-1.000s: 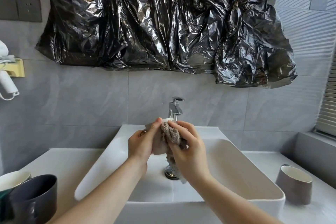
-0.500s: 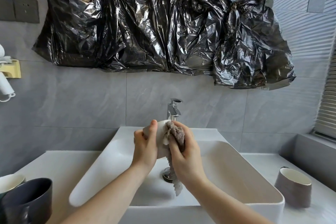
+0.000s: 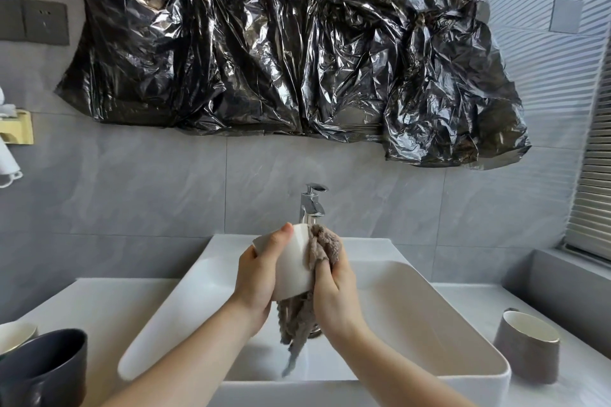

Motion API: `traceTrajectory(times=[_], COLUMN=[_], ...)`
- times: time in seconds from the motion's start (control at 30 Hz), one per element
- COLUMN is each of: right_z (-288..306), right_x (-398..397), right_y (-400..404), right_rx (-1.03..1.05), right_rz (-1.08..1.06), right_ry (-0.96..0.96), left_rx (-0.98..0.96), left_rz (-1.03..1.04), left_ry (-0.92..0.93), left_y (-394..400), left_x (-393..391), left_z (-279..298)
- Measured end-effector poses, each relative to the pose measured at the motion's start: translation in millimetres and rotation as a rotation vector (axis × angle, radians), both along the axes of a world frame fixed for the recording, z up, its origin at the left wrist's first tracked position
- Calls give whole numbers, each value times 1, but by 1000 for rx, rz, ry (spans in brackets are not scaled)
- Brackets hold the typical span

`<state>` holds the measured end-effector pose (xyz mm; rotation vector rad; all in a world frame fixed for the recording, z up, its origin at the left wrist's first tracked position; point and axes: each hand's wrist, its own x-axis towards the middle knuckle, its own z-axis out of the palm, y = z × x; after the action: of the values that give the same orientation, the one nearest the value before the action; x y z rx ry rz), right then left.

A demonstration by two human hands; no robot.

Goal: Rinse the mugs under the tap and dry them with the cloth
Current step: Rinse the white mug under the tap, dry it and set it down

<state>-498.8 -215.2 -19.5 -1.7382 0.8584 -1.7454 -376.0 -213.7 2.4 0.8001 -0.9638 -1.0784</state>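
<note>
Mug point(image 3: 292, 266), white and held above the white basin point(image 3: 429, 301), lies tilted between both hands just below the chrome tap point(image 3: 312, 203). The left hand point(image 3: 256, 281) wraps its grip around the mug's left side, thumb lying up along the wall toward the rim. The right hand point(image 3: 334, 287) has its grip closed on a grey-brown cloth point(image 3: 322, 246), pressing it against the mug's right side; the bunched top of the cloth sits at the mug's upper edge, and a loose tail hangs down between the wrists toward the basin floor, hiding most of the drain.

On the desk point(image 3: 99, 301) to the left stands a dark mug point(image 3: 46, 367), with a pale bowl-like rim point(image 3: 15, 335) just behind it at the frame's edge. To the right of the basin a grey mug with a white inside point(image 3: 529, 345) stands upright on the desk, well apart from the hands. Crumpled black plastic sheeting point(image 3: 291, 43) covers the wall above the tap. Whether water is running cannot be told.
</note>
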Motion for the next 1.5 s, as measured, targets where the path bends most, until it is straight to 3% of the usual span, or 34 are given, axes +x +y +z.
traceTrajectory(times=[0.13,0.27,0.47,0.57,0.67,0.77,0.87,0.93,1.2,1.43,1.5], right_z=[-2,-4,-5,-3,-3,-5,-5,-5,-2,-4,-2], right_x=[2,5,0,0,0,1,1,2,-1,3,2], right_y=[5,4,-3,0,0,-2,1,2,-1,7,6], right_rx=[-70,-285,126,84,-13,-145,-213,-239,-44,-267,-277], right_rz=[66,-39,147,90,-3,-105,-101,-89,-64,-57,-83], right_ry=[35,242,-71,-71,-17,143,251,298,33,271,248], left_rx=[-32,-45,-91,-43,-66,-61,-62,-80,-143,-128,-132], left_rz=[96,96,86,68,252,224,95,74,159,86,77], left_ry=[-54,12,-64,-160,-255,-197,-25,-3,-111,-69,-90], left_y=[-7,-12,-8,-7,-10,-10,-8,-8,-4,-4,-4], left_x=[-3,3,4,3,-3,-9,-6,-2,-3,1,4], left_z=[-4,-2,-4,-3,-5,-8,-9,-9,-3,-3,-2])
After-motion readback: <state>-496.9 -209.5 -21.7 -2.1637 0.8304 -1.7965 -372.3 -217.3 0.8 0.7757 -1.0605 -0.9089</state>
